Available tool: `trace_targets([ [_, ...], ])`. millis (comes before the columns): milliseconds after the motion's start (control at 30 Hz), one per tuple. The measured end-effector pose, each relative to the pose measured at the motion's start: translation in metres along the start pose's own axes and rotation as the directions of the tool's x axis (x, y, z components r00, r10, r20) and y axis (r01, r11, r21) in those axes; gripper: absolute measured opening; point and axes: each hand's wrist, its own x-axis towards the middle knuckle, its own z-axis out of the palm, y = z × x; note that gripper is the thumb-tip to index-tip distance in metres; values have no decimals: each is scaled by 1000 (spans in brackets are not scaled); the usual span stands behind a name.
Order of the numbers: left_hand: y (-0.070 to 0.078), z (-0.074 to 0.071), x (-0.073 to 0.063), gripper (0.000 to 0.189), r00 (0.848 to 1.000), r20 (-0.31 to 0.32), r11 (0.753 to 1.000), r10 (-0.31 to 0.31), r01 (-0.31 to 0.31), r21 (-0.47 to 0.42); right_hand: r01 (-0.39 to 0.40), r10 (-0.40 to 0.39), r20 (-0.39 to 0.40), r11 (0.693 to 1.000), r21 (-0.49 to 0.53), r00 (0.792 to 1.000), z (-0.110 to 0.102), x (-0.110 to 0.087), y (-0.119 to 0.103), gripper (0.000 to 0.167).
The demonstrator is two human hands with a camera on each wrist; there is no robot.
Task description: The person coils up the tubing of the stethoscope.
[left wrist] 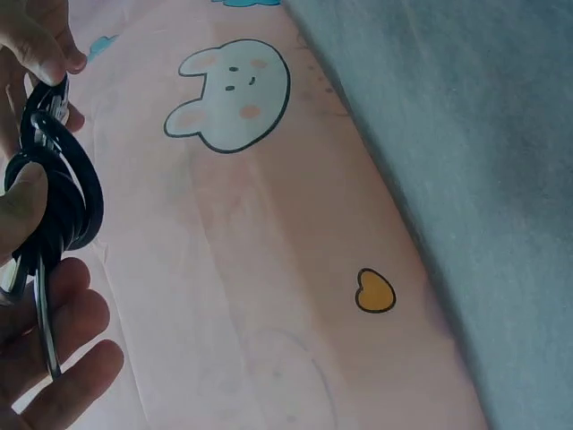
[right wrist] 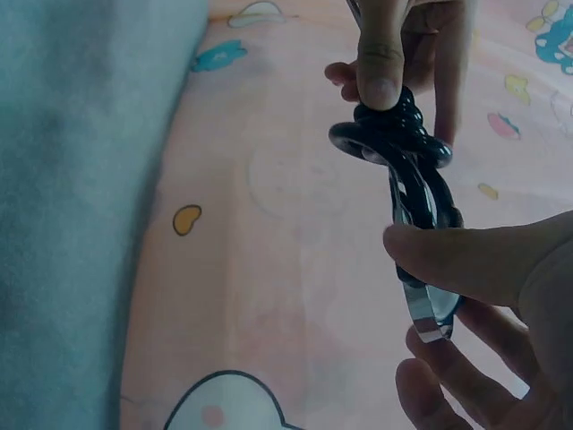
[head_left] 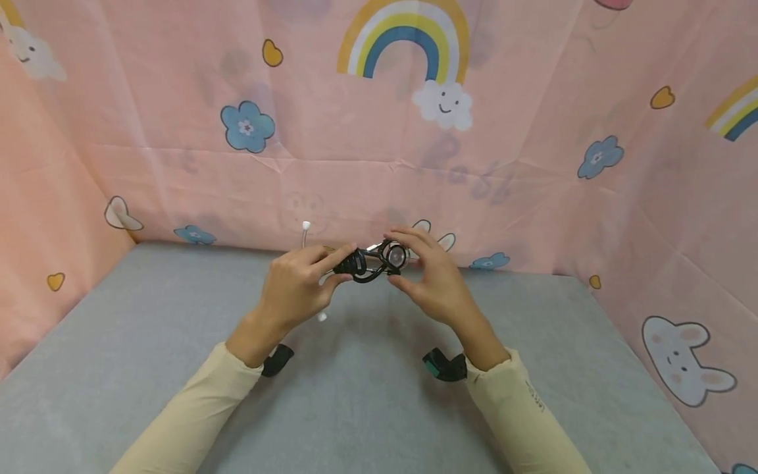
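A stethoscope with black tubing (head_left: 355,263) wound into a coil is held up between both hands, above the far part of the table. My left hand (head_left: 296,286) grips the coil, thumb on the near side; in the left wrist view a metal ear tube (left wrist: 45,318) runs down past its fingers. White ear tips (head_left: 306,226) stick out above and below this hand. With thumb and fingers, my right hand (head_left: 435,283) pinches the round metal chest piece (head_left: 397,256), whose face shows in the head view. The right wrist view shows the right thumb (right wrist: 457,260) pressed across the tubing.
A grey cloth-covered table (head_left: 367,401) lies below the hands. Pink printed fabric (head_left: 367,178) rises along its back edge and both sides. Small black devices (head_left: 278,361) sit by each wrist at the cuffs of the cream sleeves (head_left: 195,408).
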Motion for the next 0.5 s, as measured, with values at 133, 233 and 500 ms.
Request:
trace_targets([
  [133,-2,0,1,47,999,35,999,-22,23,-39,0,1,24,1000,-29,1000,-1,0,2,70],
  [233,-5,0,0,48,998,60,997,-34,37,-62,6,-4,40,999,-36,999,0,0,4,71],
  [500,-14,2,-2,45,977,186,983,-107,133,-130,-31,34,41,997,-76,999,6,1,7,68],
])
